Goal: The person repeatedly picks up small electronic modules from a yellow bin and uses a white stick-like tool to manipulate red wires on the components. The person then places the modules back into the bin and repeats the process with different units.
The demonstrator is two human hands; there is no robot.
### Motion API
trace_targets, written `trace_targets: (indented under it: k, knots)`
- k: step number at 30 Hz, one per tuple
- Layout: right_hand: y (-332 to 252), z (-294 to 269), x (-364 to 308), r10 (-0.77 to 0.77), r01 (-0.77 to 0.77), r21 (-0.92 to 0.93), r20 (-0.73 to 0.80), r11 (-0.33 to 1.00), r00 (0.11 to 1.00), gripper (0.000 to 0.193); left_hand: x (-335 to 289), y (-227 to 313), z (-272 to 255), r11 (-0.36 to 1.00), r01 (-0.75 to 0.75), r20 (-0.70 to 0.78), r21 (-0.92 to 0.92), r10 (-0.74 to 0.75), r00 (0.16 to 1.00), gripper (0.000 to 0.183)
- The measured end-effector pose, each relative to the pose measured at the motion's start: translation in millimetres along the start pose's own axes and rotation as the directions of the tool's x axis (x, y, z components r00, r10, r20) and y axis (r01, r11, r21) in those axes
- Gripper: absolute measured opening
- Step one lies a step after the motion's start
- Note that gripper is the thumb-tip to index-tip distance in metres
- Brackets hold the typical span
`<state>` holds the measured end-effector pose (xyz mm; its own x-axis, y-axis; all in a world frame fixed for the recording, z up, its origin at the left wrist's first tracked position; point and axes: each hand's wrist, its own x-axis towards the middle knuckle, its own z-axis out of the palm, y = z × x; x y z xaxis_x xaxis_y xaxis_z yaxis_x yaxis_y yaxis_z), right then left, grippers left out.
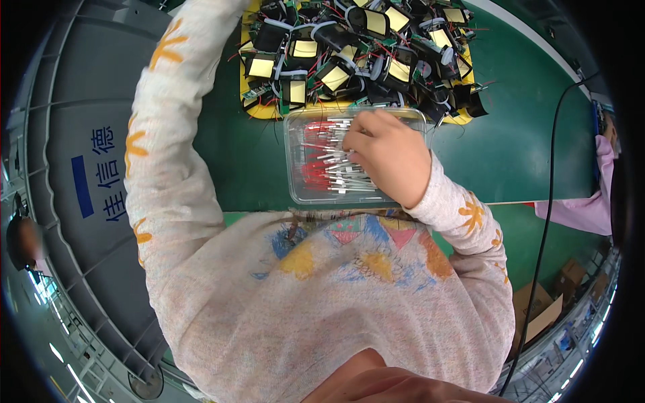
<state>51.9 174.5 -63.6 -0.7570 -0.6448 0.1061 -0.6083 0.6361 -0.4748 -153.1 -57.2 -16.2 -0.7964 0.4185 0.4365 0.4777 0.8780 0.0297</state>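
Observation:
My right hand reaches into a clear plastic box, its thumb and fingers drawn together over the contents. Whether a piece sits in that pinch is hidden by the fingers. Inside the box lie many thin white-sleeved leads with red wire ends bunched toward the left. My left arm stretches forward along the left side and leaves the picture at the top, so the left hand does not show.
Beyond the box, a yellow tray is heaped with black parts bearing pale yellow pads, green boards and red wires. A black cable runs down the right side. Another person's pink sleeve shows at right; cardboard boxes stand below. A grey crate is at left.

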Motion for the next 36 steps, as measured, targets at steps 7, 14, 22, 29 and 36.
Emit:
trace_targets:
  k: [7, 14, 22, 29, 36]
  knots:
    - [2.2, -37.2, 7.7, 0.042, -0.087, 0.595, 0.090, 0.799, 0.995, 0.017, -40.4, 41.7, -48.7, 0.298, 0.117, 0.070, -0.948, -0.165, 0.984, 0.025]
    - [6.0, -67.2, 18.0, 0.066, -0.353, 0.931, 0.348, 0.089, 0.935, 0.021, -69.6, 88.2, -63.4, 0.478, -0.041, -0.111, -0.877, -0.118, 0.987, 0.020]
    - [12.8, -88.2, 19.1, 0.248, -0.039, 0.999, 0.031, 0.029, 0.968, 0.018, -78.7, 107.2, -64.4, 0.701, -0.034, -0.181, -0.712, -0.137, 0.974, 0.035]
    - [10.3, -90.7, 52.2, 0.260, 0.318, 0.929, -0.360, 0.192, 0.896, 0.020, -85.7, 103.2, -58.6, 0.452, -0.109, -0.211, -0.885, -0.183, 0.960, 0.040]
    - [16.3, -82.0, 69.5, 0.236, 0.393, 0.847, -0.490, 0.359, 0.840, 0.016, -83.7, 91.5, -61.2, 0.224, -0.043, -0.023, -0.974, 0.091, 0.996, 0.042]
